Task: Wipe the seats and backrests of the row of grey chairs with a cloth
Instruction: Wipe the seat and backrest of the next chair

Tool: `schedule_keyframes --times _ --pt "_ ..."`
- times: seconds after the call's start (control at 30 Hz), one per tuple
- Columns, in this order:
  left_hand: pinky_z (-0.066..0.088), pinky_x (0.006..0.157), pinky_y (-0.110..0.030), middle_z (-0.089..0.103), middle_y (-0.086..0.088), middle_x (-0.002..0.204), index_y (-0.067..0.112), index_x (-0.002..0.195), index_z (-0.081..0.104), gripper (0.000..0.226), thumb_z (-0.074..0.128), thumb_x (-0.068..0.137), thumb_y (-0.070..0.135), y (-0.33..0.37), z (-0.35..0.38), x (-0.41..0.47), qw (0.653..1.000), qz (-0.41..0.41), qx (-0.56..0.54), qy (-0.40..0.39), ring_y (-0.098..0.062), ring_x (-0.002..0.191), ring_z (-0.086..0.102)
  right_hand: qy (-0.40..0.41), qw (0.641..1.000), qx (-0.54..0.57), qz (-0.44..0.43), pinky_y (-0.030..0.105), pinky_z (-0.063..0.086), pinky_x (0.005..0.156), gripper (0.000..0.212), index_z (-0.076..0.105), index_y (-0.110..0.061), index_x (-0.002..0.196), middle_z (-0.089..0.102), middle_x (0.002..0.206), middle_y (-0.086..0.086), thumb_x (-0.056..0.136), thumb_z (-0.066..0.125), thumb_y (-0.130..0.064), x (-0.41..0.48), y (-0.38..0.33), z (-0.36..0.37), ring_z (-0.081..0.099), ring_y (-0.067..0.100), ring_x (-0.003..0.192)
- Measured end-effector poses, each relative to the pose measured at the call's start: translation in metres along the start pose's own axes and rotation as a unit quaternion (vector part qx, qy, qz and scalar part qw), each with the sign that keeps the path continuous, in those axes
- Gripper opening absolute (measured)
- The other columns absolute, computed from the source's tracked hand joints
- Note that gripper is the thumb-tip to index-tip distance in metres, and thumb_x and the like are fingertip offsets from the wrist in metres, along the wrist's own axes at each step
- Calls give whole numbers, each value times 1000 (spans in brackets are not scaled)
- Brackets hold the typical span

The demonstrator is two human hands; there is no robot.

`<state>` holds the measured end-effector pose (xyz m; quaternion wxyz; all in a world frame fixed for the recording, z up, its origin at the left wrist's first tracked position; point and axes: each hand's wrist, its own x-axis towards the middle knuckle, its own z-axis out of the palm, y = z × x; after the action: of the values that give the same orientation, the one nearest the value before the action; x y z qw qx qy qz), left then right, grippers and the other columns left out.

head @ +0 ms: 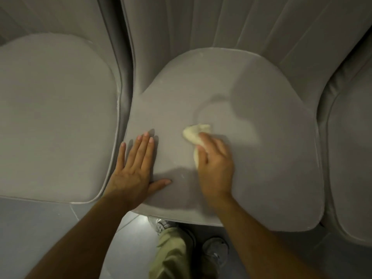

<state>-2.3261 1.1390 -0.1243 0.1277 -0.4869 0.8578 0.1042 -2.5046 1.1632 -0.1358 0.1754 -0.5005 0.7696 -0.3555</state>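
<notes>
Near the front middle of the centre grey upholstered chair seat (261, 158), the right hand (216, 168) clutches a crumpled pale-yellow cloth (194, 133) while the flat, straight-fingered left hand (132, 170) presses by its left edge, so I would make overlapping strokes toward the back edge.

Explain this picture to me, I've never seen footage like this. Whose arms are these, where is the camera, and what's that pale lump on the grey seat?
There is no machine: the grips are a person's two bare hands, filmed by one wide-angle camera worn on their head, looking down. The left hand lies flat, fingers straight, on the middle padded grey fabric chair seat. The right hand holds the lump, a crumpled pale yellow cloth, against that seat. A ribbed grey backrest rises behind it. Below are the person's olive trousers and grey shoes.
</notes>
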Motion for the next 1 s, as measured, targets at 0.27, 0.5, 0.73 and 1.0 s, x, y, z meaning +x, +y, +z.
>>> schedule_keyframes --times 0.27,0.5,0.73,1.0 --pt "-34 104 -33 -46 3 141 15 135 -39 101 -9 68 85 -47 -3 23 998 -41 -39 -4 -12 132 -42 4 1000 12 -4 32 36 92 28 62 -1 116 62 108 22 89 56 -3 93 -30 13 56 37 99" --pt "-27 110 -38 -33 -3 147 12 140 -28 111 3 66 89 -66 -2 57 997 -38 -68 0 -18 137 -31 -39 995 -84 -23 24 29 94 35 54 -13 128 54 121 15 94 47 -15 171 -36 51 47 30 112" --pt "13 113 -57 19 -21 151 -6 143 17 110 25 76 80 -69 0 63 998 -6 -46 30 -37 139 18 -2 983 -175 57 29 29 92 33 56 -12 123 56 124 15 94 45 -22 221 -18 57 49 32 113" --pt "18 111 -60 28 -25 149 -8 142 21 110 25 75 80 -71 1 64 999 -6 -38 17 -37 138 24 -116 970 -198 -84 26 19 99 33 52 -15 128 56 128 8 96 42 -20 189 -45 86 48 24 116"
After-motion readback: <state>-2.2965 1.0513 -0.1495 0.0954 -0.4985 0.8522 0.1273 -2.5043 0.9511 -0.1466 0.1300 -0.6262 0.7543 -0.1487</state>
